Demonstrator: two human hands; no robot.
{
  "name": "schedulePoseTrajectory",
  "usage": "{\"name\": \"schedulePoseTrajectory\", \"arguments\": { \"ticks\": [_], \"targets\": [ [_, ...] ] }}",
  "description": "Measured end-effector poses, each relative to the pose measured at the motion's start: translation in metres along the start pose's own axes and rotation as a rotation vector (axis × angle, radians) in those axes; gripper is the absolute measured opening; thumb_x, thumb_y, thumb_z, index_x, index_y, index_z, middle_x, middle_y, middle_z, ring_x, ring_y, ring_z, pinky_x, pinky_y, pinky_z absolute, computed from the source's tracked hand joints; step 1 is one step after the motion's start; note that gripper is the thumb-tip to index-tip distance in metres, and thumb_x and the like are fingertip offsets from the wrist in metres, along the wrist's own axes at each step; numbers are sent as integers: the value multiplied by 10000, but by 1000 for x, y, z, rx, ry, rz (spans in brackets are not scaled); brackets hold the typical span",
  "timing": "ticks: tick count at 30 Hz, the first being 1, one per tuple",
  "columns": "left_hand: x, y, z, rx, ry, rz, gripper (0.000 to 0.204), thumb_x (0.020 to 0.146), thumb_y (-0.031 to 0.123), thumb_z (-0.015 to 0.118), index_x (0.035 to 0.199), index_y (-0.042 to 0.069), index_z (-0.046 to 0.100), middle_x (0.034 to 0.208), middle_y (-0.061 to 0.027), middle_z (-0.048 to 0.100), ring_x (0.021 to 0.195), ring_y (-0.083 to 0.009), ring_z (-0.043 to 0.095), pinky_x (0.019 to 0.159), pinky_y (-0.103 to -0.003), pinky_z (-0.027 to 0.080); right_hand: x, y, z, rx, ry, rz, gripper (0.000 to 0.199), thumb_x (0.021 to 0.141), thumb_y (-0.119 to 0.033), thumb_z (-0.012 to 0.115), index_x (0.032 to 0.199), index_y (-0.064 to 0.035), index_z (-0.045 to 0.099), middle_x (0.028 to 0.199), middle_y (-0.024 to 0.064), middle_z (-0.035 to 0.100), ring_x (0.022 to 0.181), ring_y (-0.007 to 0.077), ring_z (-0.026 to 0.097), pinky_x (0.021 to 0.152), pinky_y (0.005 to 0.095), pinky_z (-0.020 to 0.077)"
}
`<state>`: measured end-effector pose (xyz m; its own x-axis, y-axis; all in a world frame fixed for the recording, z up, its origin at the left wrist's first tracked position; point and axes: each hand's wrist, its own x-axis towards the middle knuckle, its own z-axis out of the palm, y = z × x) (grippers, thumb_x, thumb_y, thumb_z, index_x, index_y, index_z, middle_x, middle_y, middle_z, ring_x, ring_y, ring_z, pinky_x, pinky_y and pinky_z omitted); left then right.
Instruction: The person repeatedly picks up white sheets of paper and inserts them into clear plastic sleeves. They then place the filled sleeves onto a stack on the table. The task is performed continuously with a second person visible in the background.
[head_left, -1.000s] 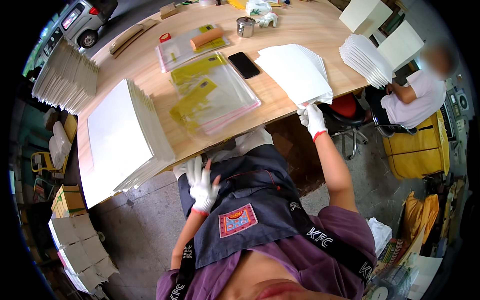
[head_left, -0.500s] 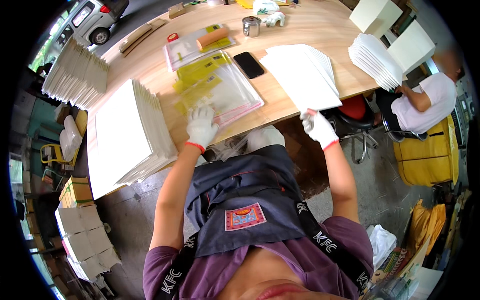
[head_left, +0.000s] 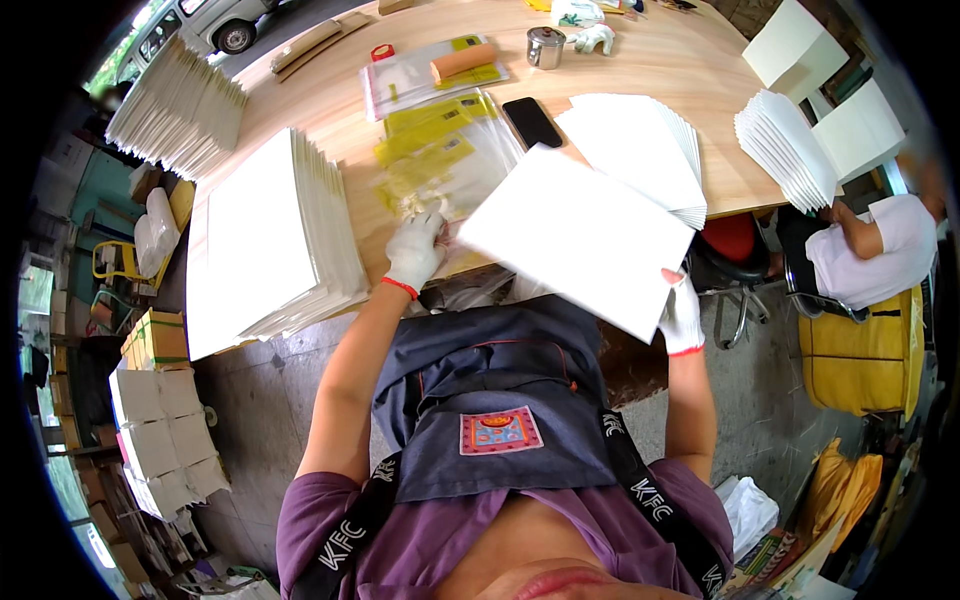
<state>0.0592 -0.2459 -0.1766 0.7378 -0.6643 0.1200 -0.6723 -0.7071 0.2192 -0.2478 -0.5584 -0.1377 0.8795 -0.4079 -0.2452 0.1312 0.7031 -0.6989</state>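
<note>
My right hand [head_left: 682, 316], in a white glove with a red cuff, grips a flat white board [head_left: 582, 238] by its right-hand corner. The board is tilted above the table's front edge, its left corner near my left hand. Gloved the same way, my left hand [head_left: 416, 250] has its fingers closed at the near edge of the top clear plastic bag [head_left: 482, 172] with yellow print; the pinch itself is partly hidden. More such bags lie under and behind it. Right of the bags, a fanned stack of white boards [head_left: 640, 150] is partly covered by the held one.
Big white stacks [head_left: 262, 230] stand at the table's left. A black phone [head_left: 532, 122], a metal cup [head_left: 545, 48], an orange-brown roll [head_left: 463, 62] and a white glove [head_left: 592, 40] lie farther back. More boards [head_left: 785, 150] are at the right, beside a seated person [head_left: 865, 255].
My right hand has taken a white board off the fanned stack and brought it left toward the bags. My left hand stays by the bag's near edge, its fingers now more curled.
</note>
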Motion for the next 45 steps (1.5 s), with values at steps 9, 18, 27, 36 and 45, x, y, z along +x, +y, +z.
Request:
{"name": "schedulePoseTrajectory", "arguments": {
  "ticks": [9,18,27,36,45],
  "targets": [
    [-13,-11,4,-138,172,75,325,700,86,593,1015,165,615,1066,-35,588,1074,-252,535,816,-399,498,-32,67,27,-118,220,75,335,880,-207,558,1157,-20,532,789,15,622,482,70,509,376,199,349],
    [6,-9,-28,-685,115,-30,321,826,-29,517,1122,43,620,992,-148,653,900,-247,633,773,-346,495,-28,89,24,61,216,90,333,879,-161,590,1162,13,561,1113,122,613,1017,251,611,874,388,512],
    [-28,26,-16,-596,407,122,556,704,-86,546,1222,114,528,1135,-100,579,976,-269,621,811,-356,521,-35,106,48,62,116,62,280,990,-226,481,1202,-45,507,1148,84,565,1043,177,566,893,338,482],
    [-9,85,89,-2978,209,-552,565,919,305,565,1407,74,395,1231,-166,592,1085,-270,588,918,-365,482,-55,92,102,-101,217,7,265,990,-233,495,1174,-43,513,1049,42,561,839,87,539,661,227,461],
    [-89,107,94,-2040,49,-501,411,920,241,532,1299,83,527,1235,-118,613,1068,-305,610,903,-355,491,-3,150,97,-117,101,174,338,969,-199,547,1252,-23,489,1057,92,615,858,183,612,726,301,536]
  ]
}}
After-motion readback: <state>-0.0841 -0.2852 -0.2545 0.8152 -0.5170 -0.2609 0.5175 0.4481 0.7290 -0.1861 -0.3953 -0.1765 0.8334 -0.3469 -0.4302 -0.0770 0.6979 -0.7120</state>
